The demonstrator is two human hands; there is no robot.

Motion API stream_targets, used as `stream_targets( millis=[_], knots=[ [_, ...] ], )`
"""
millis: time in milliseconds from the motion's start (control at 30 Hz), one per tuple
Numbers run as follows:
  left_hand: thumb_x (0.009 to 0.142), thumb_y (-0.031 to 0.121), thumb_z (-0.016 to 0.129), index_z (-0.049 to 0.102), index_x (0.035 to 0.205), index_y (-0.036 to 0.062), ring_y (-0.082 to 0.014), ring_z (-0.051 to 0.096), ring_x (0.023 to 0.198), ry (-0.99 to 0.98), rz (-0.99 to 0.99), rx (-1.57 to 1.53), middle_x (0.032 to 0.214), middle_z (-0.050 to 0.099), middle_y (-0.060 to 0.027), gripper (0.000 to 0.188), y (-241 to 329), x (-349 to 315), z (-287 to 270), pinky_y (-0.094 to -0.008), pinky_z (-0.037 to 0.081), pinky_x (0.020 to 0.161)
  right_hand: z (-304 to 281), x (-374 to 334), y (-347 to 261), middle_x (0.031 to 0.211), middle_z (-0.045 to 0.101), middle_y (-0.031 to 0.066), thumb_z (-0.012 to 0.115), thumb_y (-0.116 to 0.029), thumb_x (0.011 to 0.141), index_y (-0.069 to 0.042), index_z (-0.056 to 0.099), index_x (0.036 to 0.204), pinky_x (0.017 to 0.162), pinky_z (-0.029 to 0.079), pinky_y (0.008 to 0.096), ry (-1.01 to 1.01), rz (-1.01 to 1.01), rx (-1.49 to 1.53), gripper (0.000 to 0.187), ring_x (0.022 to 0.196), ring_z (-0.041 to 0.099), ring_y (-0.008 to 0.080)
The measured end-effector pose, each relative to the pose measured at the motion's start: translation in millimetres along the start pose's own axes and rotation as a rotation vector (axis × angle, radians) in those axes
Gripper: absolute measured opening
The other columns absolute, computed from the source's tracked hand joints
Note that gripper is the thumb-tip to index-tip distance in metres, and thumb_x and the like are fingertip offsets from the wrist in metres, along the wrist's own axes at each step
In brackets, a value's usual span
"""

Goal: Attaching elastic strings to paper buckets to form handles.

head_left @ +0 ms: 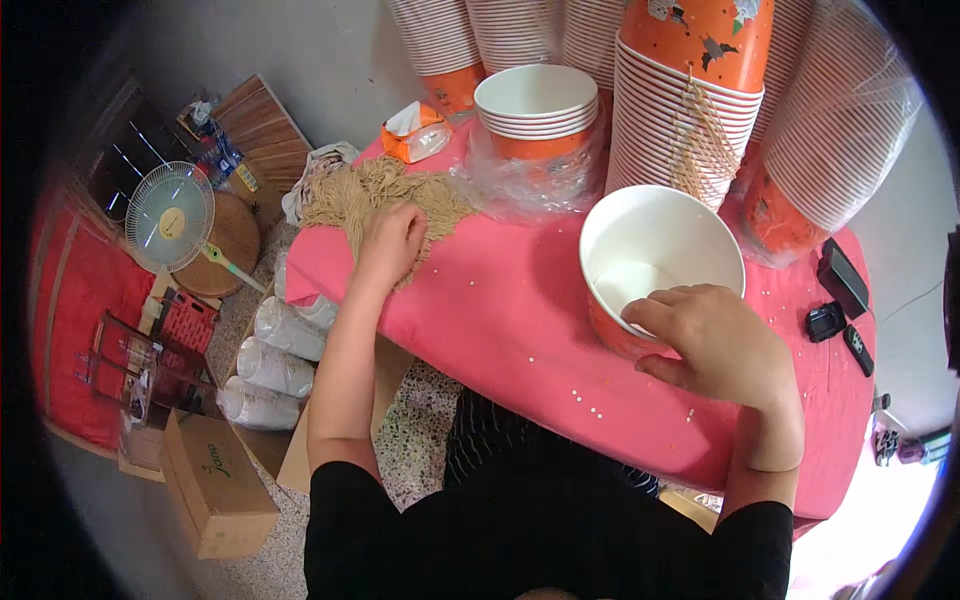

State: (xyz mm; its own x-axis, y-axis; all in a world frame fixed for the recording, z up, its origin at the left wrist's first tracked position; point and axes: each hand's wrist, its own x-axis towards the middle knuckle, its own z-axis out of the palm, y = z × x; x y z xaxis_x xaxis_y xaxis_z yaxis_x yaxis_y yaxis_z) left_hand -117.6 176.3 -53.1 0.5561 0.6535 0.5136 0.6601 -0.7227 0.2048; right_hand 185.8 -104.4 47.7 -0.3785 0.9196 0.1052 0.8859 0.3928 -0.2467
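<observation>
At the left end of the table lies a loose heap of beige cord [438, 197]. My left hand [394, 238] rests on this heap with its fingers curled in among the strands; exactly how many strands it grips is hidden. A large paper bucket [665, 232], white inside and orange outside, stands upright in front of me on the right. Over its near rim bend the fingers of my right hand [705, 338], while the thumb stays outside against the wall. The bucket's inside shows only its white bottom.
Tall stacks of orange paper buckets [660, 130] line the table's back. A shorter bucket stack [536, 100] sits in clear plastic. An orange-and-white packet [414, 132] lies near the cord. Small black items [826, 321] are at the right edge. A fan [171, 217] and cardboard box [215, 490] stand left.
</observation>
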Motion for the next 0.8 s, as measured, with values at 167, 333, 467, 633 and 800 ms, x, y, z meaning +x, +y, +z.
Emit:
stream_targets(
  millis=[167,333,467,633,800],
  knots=[
    [0.082,0.005,0.063,0.059,0.085,0.0039,-0.0307,0.060,0.088,0.067,-0.087,-0.213,0.088,0.062,-0.0128,0.005,24,-4,-11,-0.0420,0.045,0.078,1,0,8,0.087,0.065,0.0112,0.075,-0.013,0.070,-0.006,0.061,0.102,0.072,0.048,0.0437,0.002,-0.015,0.019,0.035,0.085,0.063,0.0341],
    [0.080,0.003,0.066,0.057,0.088,0.0062,-0.0309,0.059,0.086,0.179,0.178,-0.377,0.087,0.060,-0.0104,0.012,107,-35,-15,-0.0428,0.046,0.080,2,2,14,0.082,0.066,0.0105,0.073,-0.012,0.073,-0.005,0.064,0.098,0.069,0.048,0.0419,-0.019,-0.053,0.065,0.028,0.079,0.064,0.0326],
    [0.076,-0.001,0.068,0.057,0.086,0.0048,-0.0296,0.060,0.081,0.157,0.280,-0.654,0.084,0.060,-0.0099,0.016,181,-60,-15,-0.0401,0.048,0.074,7,11,8,0.072,0.066,0.0108,0.074,-0.015,0.077,-0.004,0.068,0.096,0.060,0.048,0.0378,0.066,-0.010,0.125,0.023,0.065,0.064,0.0287],
    [0.070,-0.003,0.071,0.055,0.082,0.0039,-0.0260,0.059,0.073,0.239,0.186,-0.642,0.078,0.059,-0.0069,0.020,197,-60,4,-0.0362,0.049,0.065,3,11,6,0.068,0.066,0.0114,0.074,-0.019,0.081,-0.003,0.069,0.097,0.057,0.048,0.0337,0.038,0.056,0.183,0.024,0.062,0.065,0.0250],
    [0.069,-0.002,0.071,0.055,0.079,0.0050,-0.0252,0.059,0.070,0.345,0.242,-0.644,0.076,0.058,-0.0061,0.020,207,-58,11,-0.0360,0.048,0.061,5,15,8,0.067,0.064,0.0160,0.064,-0.018,0.087,-0.004,0.068,0.089,0.059,0.047,0.0422,0.154,0.037,0.387,0.015,0.063,0.064,0.0338]
  ],
)
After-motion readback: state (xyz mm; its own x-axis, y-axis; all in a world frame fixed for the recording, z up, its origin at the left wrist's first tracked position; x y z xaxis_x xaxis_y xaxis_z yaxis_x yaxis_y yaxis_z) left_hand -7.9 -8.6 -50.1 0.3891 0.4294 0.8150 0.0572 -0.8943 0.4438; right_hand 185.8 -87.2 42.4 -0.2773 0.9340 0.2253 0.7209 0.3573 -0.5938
